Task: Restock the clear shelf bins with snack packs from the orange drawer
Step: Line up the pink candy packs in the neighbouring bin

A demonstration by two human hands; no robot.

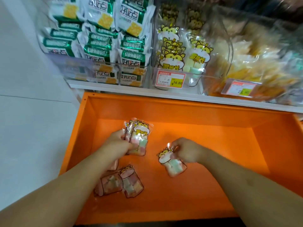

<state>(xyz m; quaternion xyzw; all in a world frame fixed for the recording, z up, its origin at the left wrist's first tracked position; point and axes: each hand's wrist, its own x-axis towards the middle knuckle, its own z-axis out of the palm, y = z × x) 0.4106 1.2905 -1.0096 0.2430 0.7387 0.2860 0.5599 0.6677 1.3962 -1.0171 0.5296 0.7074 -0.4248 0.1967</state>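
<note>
The orange drawer [213, 131] is pulled open below the shelf. My left hand [117, 141] grips a small bunch of clear cat-print snack packs [139, 138] with pastel cubes inside, held upright near the drawer's left middle. My right hand [185, 149] pinches the top of another cat-print pack [172, 166] that lies on the drawer floor. Two more packs [121, 182] lie flat under my left forearm. Above, the middle clear shelf bin [178, 66] holds the same cat-print packs.
A clear bin of green-and-white cracker packs [105, 46] stands at the left of the white shelf [164, 94]. A bin of yellowish bagged snacks [250, 59] stands at the right. Price tags [169, 79] hang on the bin fronts. A white wall panel [32, 112] is at left.
</note>
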